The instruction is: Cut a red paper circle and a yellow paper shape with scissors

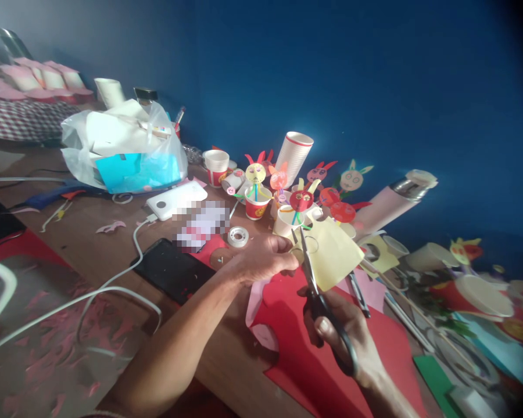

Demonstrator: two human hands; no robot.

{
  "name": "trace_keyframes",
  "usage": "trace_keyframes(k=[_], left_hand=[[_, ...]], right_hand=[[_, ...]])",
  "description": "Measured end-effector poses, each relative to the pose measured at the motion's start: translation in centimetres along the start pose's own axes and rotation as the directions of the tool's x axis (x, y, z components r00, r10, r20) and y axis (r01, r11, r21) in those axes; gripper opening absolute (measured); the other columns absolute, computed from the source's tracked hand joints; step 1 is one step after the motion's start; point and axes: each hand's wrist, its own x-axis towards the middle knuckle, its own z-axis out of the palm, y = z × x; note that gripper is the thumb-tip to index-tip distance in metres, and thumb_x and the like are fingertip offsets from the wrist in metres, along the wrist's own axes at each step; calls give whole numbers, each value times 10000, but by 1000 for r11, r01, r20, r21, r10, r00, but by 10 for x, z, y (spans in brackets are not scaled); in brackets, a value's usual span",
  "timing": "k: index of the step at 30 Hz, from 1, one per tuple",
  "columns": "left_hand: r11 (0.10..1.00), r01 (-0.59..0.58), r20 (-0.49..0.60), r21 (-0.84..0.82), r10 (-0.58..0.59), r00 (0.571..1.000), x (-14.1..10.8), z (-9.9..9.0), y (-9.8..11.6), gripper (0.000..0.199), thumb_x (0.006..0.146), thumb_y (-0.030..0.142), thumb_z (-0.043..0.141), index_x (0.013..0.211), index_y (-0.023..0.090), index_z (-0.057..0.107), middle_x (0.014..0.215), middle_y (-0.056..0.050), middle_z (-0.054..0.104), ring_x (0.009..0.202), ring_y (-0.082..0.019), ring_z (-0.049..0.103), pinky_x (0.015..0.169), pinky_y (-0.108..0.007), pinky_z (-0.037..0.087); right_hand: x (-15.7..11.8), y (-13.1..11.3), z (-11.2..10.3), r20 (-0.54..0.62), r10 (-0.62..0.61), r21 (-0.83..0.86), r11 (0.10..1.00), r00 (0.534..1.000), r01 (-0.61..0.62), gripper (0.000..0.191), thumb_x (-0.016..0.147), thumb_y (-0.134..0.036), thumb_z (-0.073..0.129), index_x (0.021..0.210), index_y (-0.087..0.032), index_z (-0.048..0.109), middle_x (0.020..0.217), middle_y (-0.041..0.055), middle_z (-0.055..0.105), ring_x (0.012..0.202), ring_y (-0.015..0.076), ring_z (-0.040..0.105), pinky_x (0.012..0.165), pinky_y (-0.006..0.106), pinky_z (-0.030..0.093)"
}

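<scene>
My left hand point(268, 258) pinches the left edge of a sheet of pale yellow paper point(337, 252), which has circles drawn on it. In my right hand point(335, 325) is a pair of black-handled scissors point(312, 276), fingers wrapped round the loops. Its blades point away from me, slightly apart, at the paper's left side close to my left fingertips. Below both hands lies a large sheet of red paper point(305, 342) with a curved cut edge. Just beyond the yellow sheet stand paper cups point(257, 209) holding small paper faces with ears.
A black phone point(172, 270), a white power bank point(176, 200) with a cable and a tape roll point(237, 236) lie to the left. Behind them sits a plastic bag point(76, 136) of paper. A pink flask point(386, 206) leans at right, near a utility knife point(358, 295). Pink scraps litter the floor.
</scene>
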Motion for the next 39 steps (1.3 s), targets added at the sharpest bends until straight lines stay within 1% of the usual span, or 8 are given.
trace_keyframes(k=[3,7,11,16,21,26,32,39], left_hand=[[997,-18,-1,-77,18,1000,-2,3,6,130,642,257,601,627,131,572,593,5,555,566,-88,498,584,-231,371],[998,-44,-5,-48,44,999,-2,5,5,200,649,311,639,596,131,573,583,0,556,568,-94,496,568,-234,357],[995,-64,-38,-79,61,997,0,6,0,161,633,275,625,590,132,564,573,0,561,562,-96,501,565,-233,363],[995,-46,-38,-84,43,998,0,7,1,133,620,253,615,592,131,572,561,7,561,551,-93,505,570,-234,378],[996,-37,-28,-78,34,999,-1,7,3,125,619,248,620,597,129,590,563,8,567,553,-93,516,581,-237,394],[997,-46,-20,-62,45,999,-1,5,1,121,628,249,617,603,132,597,570,2,584,561,-98,528,584,-239,400],[995,-56,-19,-77,55,998,-1,5,0,102,630,220,607,577,137,579,551,11,568,548,-90,521,577,-232,398],[995,-43,1,-94,43,999,6,2,-6,84,613,212,615,590,134,595,534,12,570,521,-88,525,564,-230,410]], right_hand=[[0,0,0,-16,-23,-4,1000,1000,23,490,720,-532,652,1037,-165,581,544,-47,485,455,90,406,422,216,334],[0,1,-1,-18,-41,6,999,999,41,486,728,-532,645,1051,-176,574,522,-52,482,457,93,400,428,214,339],[1,3,-2,-2,-31,5,1000,1000,31,508,718,-553,648,1062,-189,564,551,-48,491,479,99,407,450,220,335],[1,8,-3,29,-46,1,999,999,46,523,727,-573,629,1085,-200,551,577,-36,513,520,116,417,486,237,337],[1,8,-3,13,-71,-31,997,997,71,504,737,-574,617,1064,-193,565,563,-39,504,514,114,423,480,234,347],[3,5,0,22,-98,-22,995,995,99,463,748,-572,605,1030,-206,576,546,-48,497,500,104,417,462,218,352],[3,10,1,-7,-133,-18,991,991,133,424,761,-536,611,1021,-202,586,544,-48,508,472,94,425,451,217,353],[3,11,3,-14,-115,-2,993,993,115,442,752,-523,628,1027,-181,569,528,-53,497,459,94,420,440,217,359]])
